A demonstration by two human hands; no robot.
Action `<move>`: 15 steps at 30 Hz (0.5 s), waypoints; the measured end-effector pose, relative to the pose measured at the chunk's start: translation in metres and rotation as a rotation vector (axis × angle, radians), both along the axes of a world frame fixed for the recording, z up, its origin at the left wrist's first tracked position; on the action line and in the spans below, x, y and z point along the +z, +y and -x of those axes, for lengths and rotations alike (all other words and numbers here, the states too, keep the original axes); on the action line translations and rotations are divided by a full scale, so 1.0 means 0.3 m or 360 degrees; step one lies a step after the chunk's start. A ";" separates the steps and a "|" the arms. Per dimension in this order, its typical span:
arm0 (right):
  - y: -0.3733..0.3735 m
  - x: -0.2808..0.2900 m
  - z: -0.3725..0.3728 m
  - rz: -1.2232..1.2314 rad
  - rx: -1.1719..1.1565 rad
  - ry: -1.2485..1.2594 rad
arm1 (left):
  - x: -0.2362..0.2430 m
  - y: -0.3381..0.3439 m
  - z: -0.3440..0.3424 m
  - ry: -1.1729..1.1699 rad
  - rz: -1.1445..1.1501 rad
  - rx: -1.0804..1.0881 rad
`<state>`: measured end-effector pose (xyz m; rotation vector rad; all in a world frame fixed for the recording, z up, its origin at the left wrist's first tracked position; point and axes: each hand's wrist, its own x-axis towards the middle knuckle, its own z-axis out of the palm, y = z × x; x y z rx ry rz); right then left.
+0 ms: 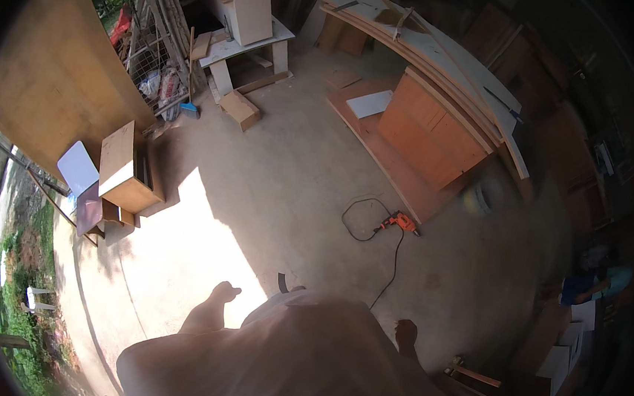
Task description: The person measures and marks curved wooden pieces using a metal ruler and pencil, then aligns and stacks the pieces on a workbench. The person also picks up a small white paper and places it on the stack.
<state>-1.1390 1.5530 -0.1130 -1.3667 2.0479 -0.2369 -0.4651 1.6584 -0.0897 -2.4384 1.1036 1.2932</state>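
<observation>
Head cam: orange drill (402,222) on grey floor (289,173), just beside nr corner of brown base panel (402,181); cord (397,264) looped L of it. R hand (405,333) nearest, fingers curled; L hand (218,294) seen vs. sunlit floor. Grip, both: can't tell. White board (369,104) twd panel's far end, white-topped bench (447,52) above. Wooden box (117,166) at floor's L edge, nr tall tan sheet (57,51).

Hard daylight enters from the left, bleaching part of the concrete floor (186,247) nearly white beside a crisp shadow edge. The left hand (223,293) stands out against that glare; the right hand (405,334) is dark in shade. The far right is murky, soft. Fisheye distortion bows the tall wooden panel (59,66) near the black rim.
</observation>
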 end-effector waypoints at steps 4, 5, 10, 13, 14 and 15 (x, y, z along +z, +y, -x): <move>-0.102 -0.201 0.230 0.0039 0.1455 0.1158 | -0.171 -0.210 -0.022 0.0153 0.0230 0.0172; -0.125 -0.242 0.116 -0.0161 0.1375 0.0900 | -0.156 -0.193 -0.074 0.0061 0.0225 0.0244; -0.467 -0.308 -0.249 -0.0527 0.1119 0.0365 | -0.208 -0.308 -0.224 0.0089 0.0016 -0.0140; -0.856 -0.240 -0.211 -0.0319 0.1181 0.0407 | -0.155 -0.681 -0.160 0.0475 0.0386 -0.0348; -1.010 -0.281 -0.287 -0.0081 0.1347 0.0305 | -0.158 -0.761 -0.243 0.0371 0.0259 -0.0348; -1.219 -0.304 -0.380 0.0288 0.1579 0.0216 | -0.178 -0.839 -0.325 0.0274 0.0159 -0.0321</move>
